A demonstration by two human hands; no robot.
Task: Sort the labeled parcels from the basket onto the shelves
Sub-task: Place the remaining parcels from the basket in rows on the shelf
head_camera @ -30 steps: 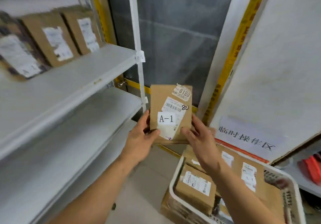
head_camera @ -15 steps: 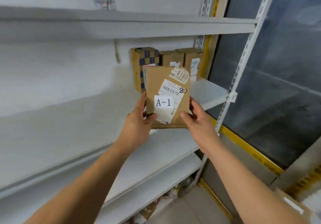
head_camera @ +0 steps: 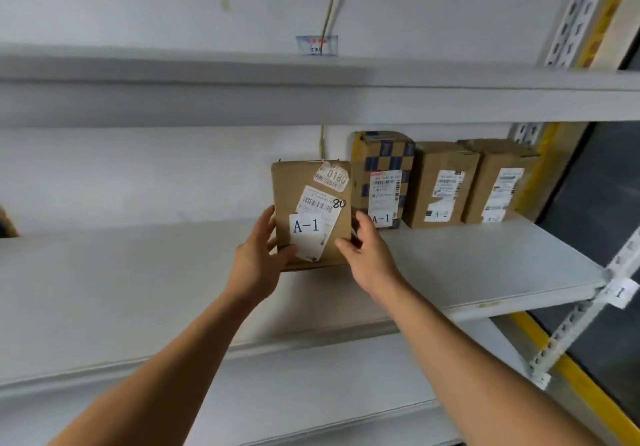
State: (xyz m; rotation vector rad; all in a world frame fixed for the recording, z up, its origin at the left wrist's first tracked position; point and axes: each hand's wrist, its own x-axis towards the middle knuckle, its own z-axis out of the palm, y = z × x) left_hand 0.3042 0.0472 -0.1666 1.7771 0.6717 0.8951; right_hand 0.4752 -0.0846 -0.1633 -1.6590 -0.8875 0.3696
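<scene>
I hold the parcel upright at frame centre, left hand and right hand pinching its lower corners. It stands tall over the shelf, the checkered box just right: it goes down beside that.

A flat brown cardboard parcel stands upright, its face toward the camera, bearing a white "A-1" sticker, a barcode label and a sticker reading "0180". It sits over the middle shelf, just left of three upright brown parcels labelled A-1 and A-2
</scene>
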